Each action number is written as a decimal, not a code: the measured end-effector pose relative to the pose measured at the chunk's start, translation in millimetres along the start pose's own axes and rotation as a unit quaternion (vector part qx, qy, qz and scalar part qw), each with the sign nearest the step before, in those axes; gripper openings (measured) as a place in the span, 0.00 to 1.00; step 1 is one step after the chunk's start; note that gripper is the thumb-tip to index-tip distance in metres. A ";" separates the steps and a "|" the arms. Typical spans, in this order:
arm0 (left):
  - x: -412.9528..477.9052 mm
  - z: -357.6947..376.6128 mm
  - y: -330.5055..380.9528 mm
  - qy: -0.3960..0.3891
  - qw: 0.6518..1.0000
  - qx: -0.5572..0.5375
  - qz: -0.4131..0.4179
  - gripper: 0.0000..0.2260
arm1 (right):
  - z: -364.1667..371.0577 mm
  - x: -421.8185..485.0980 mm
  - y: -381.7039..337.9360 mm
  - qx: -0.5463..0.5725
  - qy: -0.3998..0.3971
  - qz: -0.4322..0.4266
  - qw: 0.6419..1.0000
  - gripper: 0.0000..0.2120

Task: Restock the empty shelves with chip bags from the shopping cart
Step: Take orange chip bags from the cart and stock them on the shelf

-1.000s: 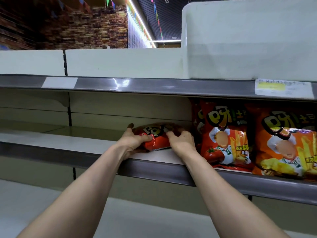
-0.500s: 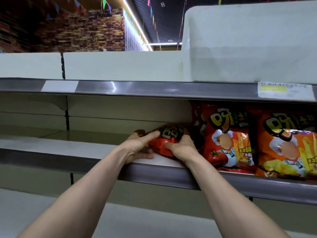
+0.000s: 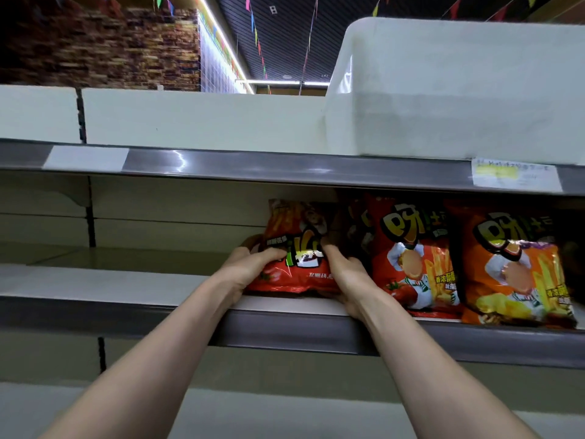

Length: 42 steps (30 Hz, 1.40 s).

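Nearest, two bare forearms reach up to the middle shelf (image 3: 120, 282). The left hand (image 3: 250, 270) grips the left side of a red chip bag (image 3: 294, 270), its fingers (image 3: 272, 254) curled over the front. The right hand (image 3: 348, 277) clasps the bag's right side. The bag stands roughly upright on the shelf close to the front lip, its print upside down. Just beside it to the right stands a second red bag (image 3: 411, 258), then an orange bag (image 3: 512, 270), both upright. Above runs the upper shelf rail (image 3: 285, 167), with a blank white label (image 3: 85, 158) at left and a price tag (image 3: 516, 174) at right. A white tub (image 3: 459, 90) sits on top. Farther off are a brick wall (image 3: 126, 49) and coloured bunting (image 3: 253, 23).
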<state>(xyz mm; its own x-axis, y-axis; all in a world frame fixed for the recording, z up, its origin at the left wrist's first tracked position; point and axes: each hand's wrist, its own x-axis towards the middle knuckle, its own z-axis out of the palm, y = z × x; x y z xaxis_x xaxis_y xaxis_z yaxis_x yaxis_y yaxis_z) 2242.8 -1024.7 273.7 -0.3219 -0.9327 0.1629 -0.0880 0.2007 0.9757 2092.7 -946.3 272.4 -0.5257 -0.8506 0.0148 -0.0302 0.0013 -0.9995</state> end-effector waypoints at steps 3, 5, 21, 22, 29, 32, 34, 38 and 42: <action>2.6 -0.1 -0.4 0.010 1.000 0.002 -0.023 0.18 | 1.0 -3.5 0.5 -0.028 -0.035 -0.015 0.999 0.30; 3.7 -1.1 -0.3 0.010 0.999 0.002 -0.049 0.19 | -1.4 -2.7 2.3 -0.019 -0.043 -0.030 0.998 0.21; -4.5 -19.5 16.8 0.059 0.934 -0.338 -0.096 0.27 | -3.4 -8.2 -2.5 0.025 -0.112 0.004 0.993 0.04; -3.6 -19.7 15.2 0.041 0.945 -0.312 -0.093 0.30 | -2.5 -7.6 -1.6 0.007 -0.117 0.008 0.993 0.04; 6.6 -25.6 1.6 0.145 0.924 -0.341 -0.098 0.29 | -5.3 -4.3 -3.6 0.190 -0.030 0.016 0.981 0.13; 9.1 -28.9 -0.4 0.161 0.896 -0.404 -0.090 0.27 | -5.7 -1.1 -3.7 0.170 -0.087 0.038 0.981 0.29; -0.6 -24.1 5.7 0.133 0.897 -0.411 -0.091 0.21 | -3.7 -4.5 -3.6 0.110 -0.116 0.032 0.987 0.32; -5.8 -15.8 8.6 0.050 0.923 -0.369 -0.097 0.11 | -0.9 -4.0 1.4 0.072 -0.055 -0.020 0.996 0.28; -2.5 -42.5 10.6 0.083 0.891 -0.438 -0.082 0.27 | -4.2 0.9 4.7 0.054 -0.025 -0.026 0.998 0.31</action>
<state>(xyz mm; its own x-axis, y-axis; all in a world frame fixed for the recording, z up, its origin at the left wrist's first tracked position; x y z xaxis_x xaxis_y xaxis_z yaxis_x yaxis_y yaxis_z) 2282.7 -1032.9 289.9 -0.2229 -0.9739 -0.0431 0.6727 -0.1856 0.7163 2088.5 -944.9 267.8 -0.4825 -0.8732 0.0682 0.0375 -0.0984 -0.9944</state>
